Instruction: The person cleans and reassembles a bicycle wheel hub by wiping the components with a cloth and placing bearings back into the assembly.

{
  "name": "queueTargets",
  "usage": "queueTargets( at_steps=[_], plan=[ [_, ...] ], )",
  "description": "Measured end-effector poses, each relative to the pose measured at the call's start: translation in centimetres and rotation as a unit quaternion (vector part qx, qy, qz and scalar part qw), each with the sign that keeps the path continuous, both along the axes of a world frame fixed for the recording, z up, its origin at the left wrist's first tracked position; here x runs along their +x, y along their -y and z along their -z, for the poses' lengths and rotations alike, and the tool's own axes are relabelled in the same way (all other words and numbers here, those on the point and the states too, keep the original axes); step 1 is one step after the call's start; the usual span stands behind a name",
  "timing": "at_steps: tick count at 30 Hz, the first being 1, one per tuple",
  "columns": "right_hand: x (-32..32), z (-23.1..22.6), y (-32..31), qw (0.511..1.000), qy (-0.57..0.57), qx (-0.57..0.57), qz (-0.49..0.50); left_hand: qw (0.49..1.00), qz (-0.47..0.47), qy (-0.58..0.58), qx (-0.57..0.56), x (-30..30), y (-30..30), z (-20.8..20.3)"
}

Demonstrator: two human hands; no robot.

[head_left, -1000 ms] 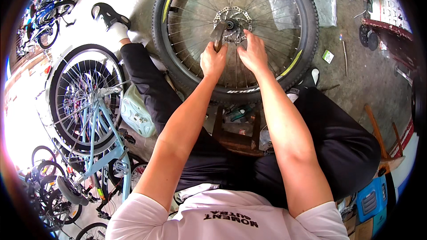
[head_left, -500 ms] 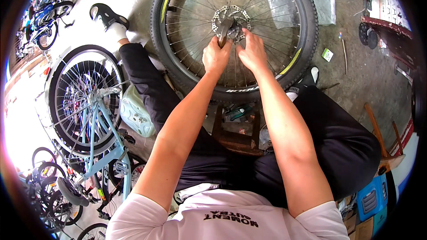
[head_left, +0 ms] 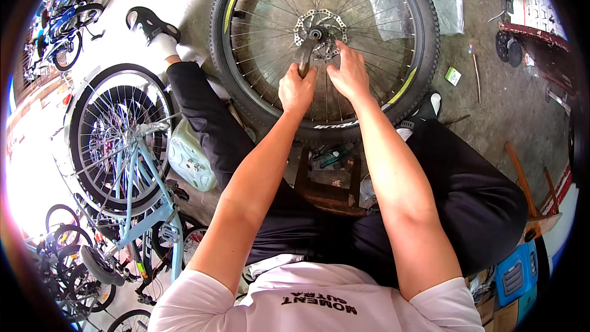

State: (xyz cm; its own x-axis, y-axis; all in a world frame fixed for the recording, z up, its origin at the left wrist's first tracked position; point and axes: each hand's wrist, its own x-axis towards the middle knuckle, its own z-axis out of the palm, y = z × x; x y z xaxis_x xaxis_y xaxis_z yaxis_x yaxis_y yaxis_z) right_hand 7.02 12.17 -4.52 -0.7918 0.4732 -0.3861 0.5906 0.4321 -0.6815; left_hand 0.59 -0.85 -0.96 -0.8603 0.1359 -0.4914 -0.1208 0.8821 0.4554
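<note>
Wheel (head_left: 429, 43): filling top centre!
Left hand (head_left: 297, 89): clamped on tool (head_left: 304, 56) at hub (head_left: 316, 33).
Right hand (head_left: 350, 74): by brake disc (head_left: 340, 23), grip unclear.

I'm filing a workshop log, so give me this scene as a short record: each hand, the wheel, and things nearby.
Left hand: closed around a metal tool, its far end at the hub
Right hand: near the brake disc; hold unclear
Wheel: spoked, tyre fitted, in front of the person
Floor, right: clear plastic bag, small green-and-white packet
Left: pale blue bicycle
</note>
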Motion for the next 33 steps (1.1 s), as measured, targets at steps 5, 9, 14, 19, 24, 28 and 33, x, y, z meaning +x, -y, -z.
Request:
queueTargets(
  at_steps=[5, 9, 14, 19, 24, 28, 33],
  plan=[
    [0.0, 0.2, 0.0, 1.0, 0.002, -0.006, -0.002, 1.0, -0.028, 0.0, 0.008, -0.6, -0.1, -0.3],
    [-0.4, -0.5, -0.2, 1.0, 0.024, -0.01, -0.002, 0.998, -0.057, -0.006, 0.035, -1.2, -0.3, -0.5],
    [-0.3, -0.1, -0.2, 1.0, 0.013, -0.006, -0.003, 0.999, -0.042, 0.001, 0.008, -2.0, -1.0, -0.3],
    [-0.1, 0.2, 0.0, 1.0, -0.003, -0.01, 0.006, 0.999, -0.041, 0.009, 0.015, -2.3, -1.8, -0.9],
    [-0.2, 0.0, -0.2, 1.0, 0.012, -0.008, 0.0, 1.0, 0.013, 0.022, -0.018, -2.5, -1.8, -0.3],
    [-0.1, -0.3, -0.2, 0.999, 0.022, -0.022, 0.011, 0.999, 0.015, 0.02, -0.023, -2.7, -2.1, -0.8],
    [-0.1, 0.0, -0.1, 1.0, 0.003, -0.014, 0.011, 0.996, -0.038, 0.085, 0.006, -2.7, -1.5, 0.4]
  ],
)
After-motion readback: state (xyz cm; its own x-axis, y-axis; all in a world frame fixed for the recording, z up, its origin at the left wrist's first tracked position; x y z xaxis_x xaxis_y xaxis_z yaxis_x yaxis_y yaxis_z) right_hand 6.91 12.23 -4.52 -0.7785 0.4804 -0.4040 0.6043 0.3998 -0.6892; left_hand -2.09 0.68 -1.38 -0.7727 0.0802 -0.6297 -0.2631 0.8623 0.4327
